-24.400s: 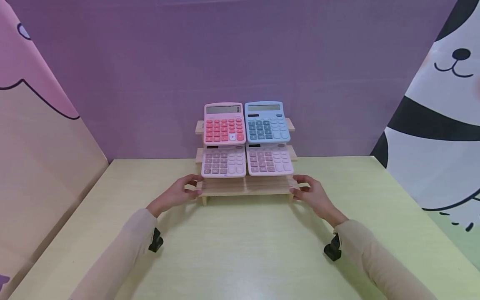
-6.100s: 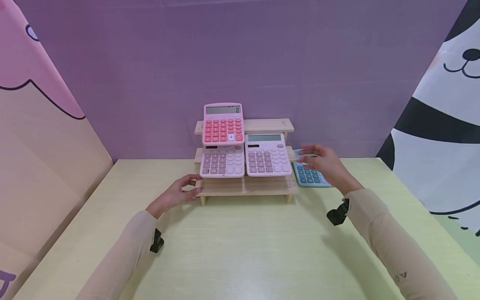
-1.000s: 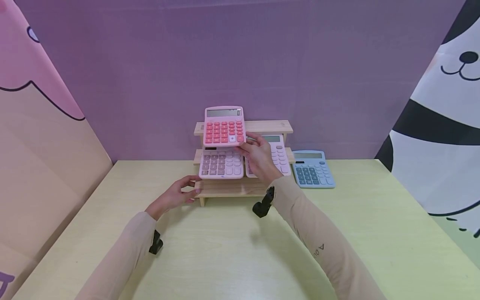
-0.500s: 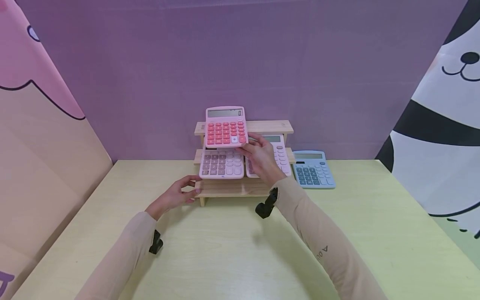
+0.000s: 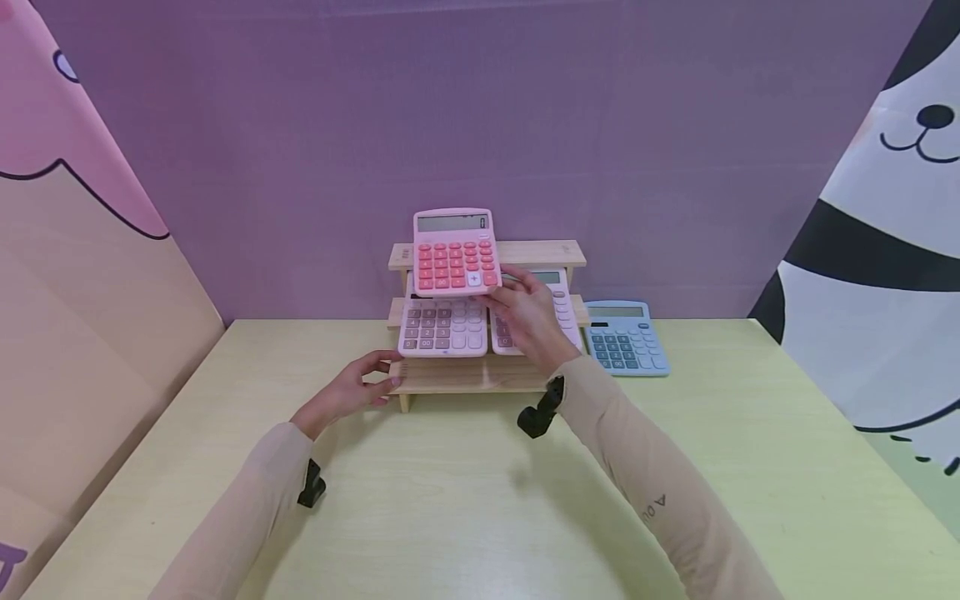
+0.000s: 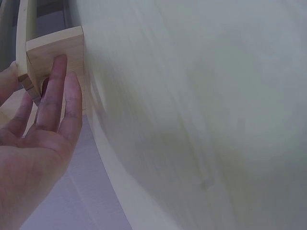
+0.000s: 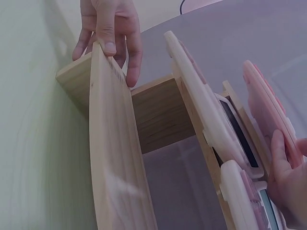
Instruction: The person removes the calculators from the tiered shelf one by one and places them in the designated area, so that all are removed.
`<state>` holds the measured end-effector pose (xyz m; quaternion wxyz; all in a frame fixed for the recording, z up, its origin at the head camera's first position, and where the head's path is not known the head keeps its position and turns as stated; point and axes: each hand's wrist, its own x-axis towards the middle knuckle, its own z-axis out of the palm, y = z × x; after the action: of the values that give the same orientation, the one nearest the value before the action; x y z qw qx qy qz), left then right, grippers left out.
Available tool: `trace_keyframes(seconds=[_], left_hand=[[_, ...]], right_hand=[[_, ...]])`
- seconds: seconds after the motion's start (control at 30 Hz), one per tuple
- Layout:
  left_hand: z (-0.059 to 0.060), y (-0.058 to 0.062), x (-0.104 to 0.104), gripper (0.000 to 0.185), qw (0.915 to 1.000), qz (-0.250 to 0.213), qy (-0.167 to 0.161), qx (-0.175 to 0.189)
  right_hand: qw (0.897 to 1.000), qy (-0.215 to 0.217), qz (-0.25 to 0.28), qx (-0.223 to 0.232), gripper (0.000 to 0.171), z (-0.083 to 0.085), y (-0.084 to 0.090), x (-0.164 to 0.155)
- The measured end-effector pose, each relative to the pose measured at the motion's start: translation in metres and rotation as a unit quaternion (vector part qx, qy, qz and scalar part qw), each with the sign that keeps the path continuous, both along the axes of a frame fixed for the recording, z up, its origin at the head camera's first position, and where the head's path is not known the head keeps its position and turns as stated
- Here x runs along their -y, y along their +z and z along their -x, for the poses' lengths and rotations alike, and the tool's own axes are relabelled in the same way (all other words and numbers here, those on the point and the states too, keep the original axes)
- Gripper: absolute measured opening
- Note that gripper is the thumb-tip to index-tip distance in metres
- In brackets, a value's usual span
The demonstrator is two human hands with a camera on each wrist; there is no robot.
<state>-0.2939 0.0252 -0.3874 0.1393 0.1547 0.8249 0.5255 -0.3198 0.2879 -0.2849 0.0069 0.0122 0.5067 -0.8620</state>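
Note:
My right hand (image 5: pixel 528 317) pinches a pink calculator (image 5: pixel 456 252) by its lower right corner. In the right wrist view this pink calculator (image 7: pixel 268 108) stands apart from the top board, fingers behind and thumb in front. My left hand (image 5: pixel 352 392) holds the left end of the wooden tiered rack (image 5: pixel 465 377), thumb on the lowest board and fingers beneath it, as the left wrist view shows. Two pale pink calculators lean on the middle tier: the left one (image 5: pixel 444 327) shows its keys, while the right one (image 5: pixel 564 310) is partly hidden by my right hand.
A blue calculator (image 5: pixel 626 337) lies on the table (image 5: pixel 450 500) just right of the rack. Behind the rack rises a purple cloth wall (image 5: pixel 480 108). The printed panels at left (image 5: pixel 90 333) and right (image 5: pixel 885 275) flank the table.
The blue calculator went from the top tier to the table on the right. My right hand moved from it to the pink calculator, which has shifted slightly right. My left hand stays at the rack.

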Motion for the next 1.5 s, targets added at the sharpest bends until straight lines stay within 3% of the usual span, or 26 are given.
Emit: trace_keyframes(seconds=[0.53,1.5], left_hand=[[0.001,0.0,-0.002,0.048,1.0,0.006,0.003,0.0],[0.002,-0.003,-0.001,0.049,1.0,0.007,0.003,-0.005]], right_hand=[[1.0,0.012,-0.023,-0.008,0.048,-0.009,0.0,-0.019],[1.0,0.003,0.0,0.002,0.054,-0.028,-0.004,-0.082]])
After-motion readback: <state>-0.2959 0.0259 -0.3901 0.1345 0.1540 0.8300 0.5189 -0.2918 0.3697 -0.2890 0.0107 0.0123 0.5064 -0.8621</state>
